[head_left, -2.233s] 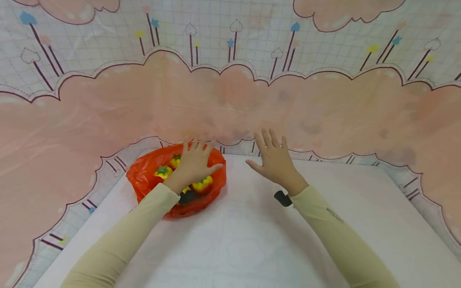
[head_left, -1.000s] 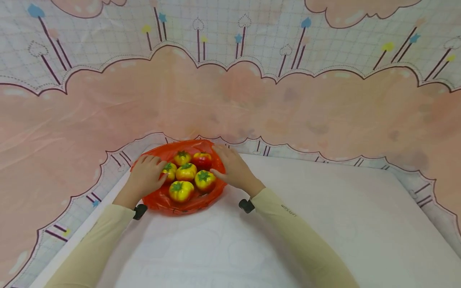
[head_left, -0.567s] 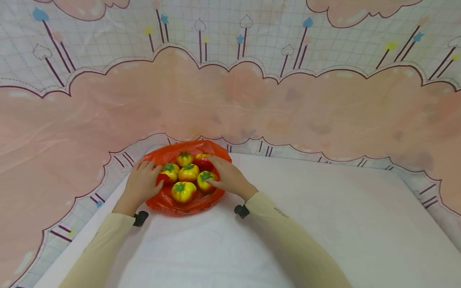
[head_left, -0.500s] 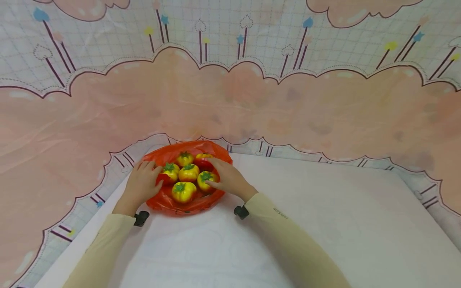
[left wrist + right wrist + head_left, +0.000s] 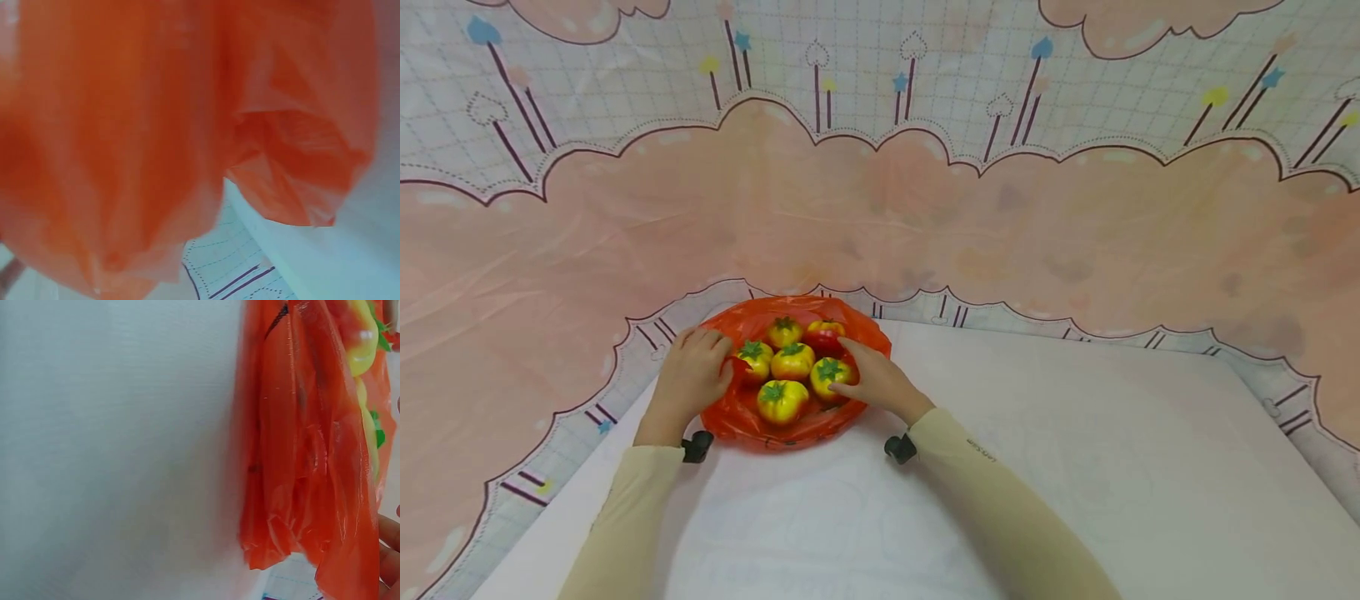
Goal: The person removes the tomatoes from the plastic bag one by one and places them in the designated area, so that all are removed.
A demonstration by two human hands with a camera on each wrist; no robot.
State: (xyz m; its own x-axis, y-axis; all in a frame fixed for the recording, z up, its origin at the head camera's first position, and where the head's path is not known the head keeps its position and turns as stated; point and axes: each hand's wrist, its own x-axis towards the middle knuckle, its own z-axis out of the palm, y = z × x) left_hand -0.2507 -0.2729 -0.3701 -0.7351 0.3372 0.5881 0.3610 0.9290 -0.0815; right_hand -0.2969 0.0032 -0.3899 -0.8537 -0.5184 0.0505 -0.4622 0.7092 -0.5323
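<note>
A thin orange-red plastic bag point(image 5: 748, 421) lies spread on the white table, its mouth facing up. Inside it sit several shiny yellow-and-red tomatoes point(image 5: 792, 362) with green leafy tops. My left hand point(image 5: 688, 375) grips the bag's left rim, red plastic between thumb and fingers. At the right rim, my right hand point(image 5: 880, 383) holds the plastic, its thumb close to the rightmost tomato point(image 5: 829, 375). The bag point(image 5: 144, 125) fills most of the left wrist view and hides that hand. In the right wrist view, fingers point(image 5: 390, 540) show past the bag's creased side point(image 5: 312, 456).
The white table point(image 5: 1075, 458) stretches to the right and in front of the bag. A cloth backdrop point(image 5: 880, 217) with pink clouds stands behind and along the table's sides. A black wrist camera point(image 5: 901, 447) hangs under each wrist.
Both hands came down from above the table to the bag's two sides and took its rim. In the last half second the right rim has shifted slightly outward; the tomatoes have hardly moved.
</note>
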